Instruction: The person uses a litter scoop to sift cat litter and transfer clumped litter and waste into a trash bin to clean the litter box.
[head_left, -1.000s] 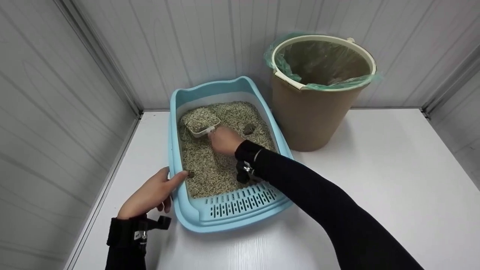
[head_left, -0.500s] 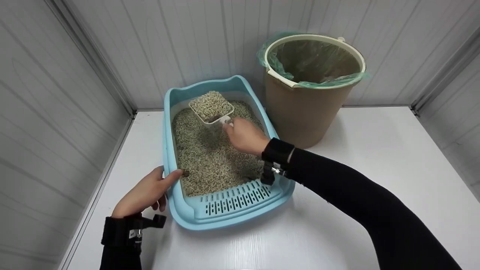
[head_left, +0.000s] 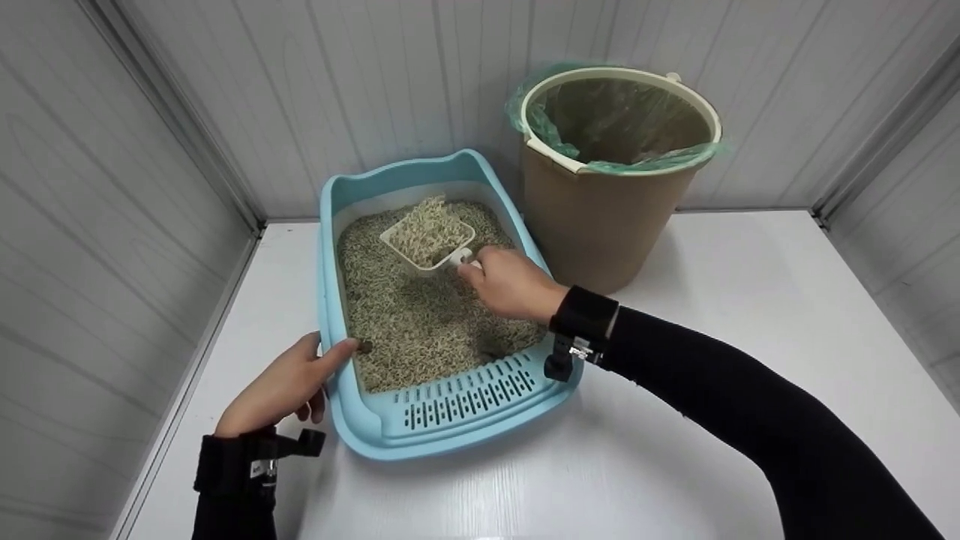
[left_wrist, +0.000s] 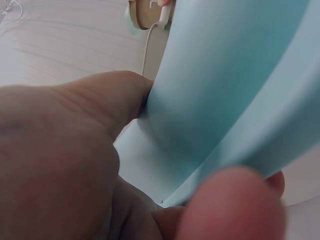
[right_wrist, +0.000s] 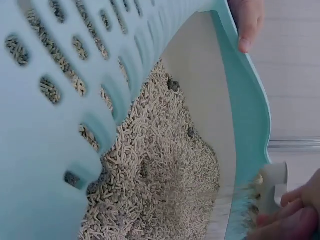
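My right hand (head_left: 517,283) grips the handle of a white litter scoop (head_left: 466,256), held over the litter inside a blue litter box (head_left: 328,270). Beige pellet litter (head_left: 426,231) is heaped in the scoop. In the right wrist view, blurred streaks of pellets fall from the scoop (right_wrist: 274,181). My left hand (head_left: 281,382) holds the box's left wall, thumb over the rim and the other fingers outside. A dark clump (head_left: 365,346) lies in the litter by that thumb. Another dark clump (head_left: 491,352) lies close to the slotted front step (head_left: 469,397).
A brown bin (head_left: 592,217) lined with a green plastic bag (head_left: 660,160) stands behind the box on the right. Grey panel walls (head_left: 375,75) enclose the white tabletop (head_left: 697,300) at the back and sides.
The scoop has risen out of the litter with a full load and shifted right; its heap now looks looser. My left hand keeps its hold on the rim.
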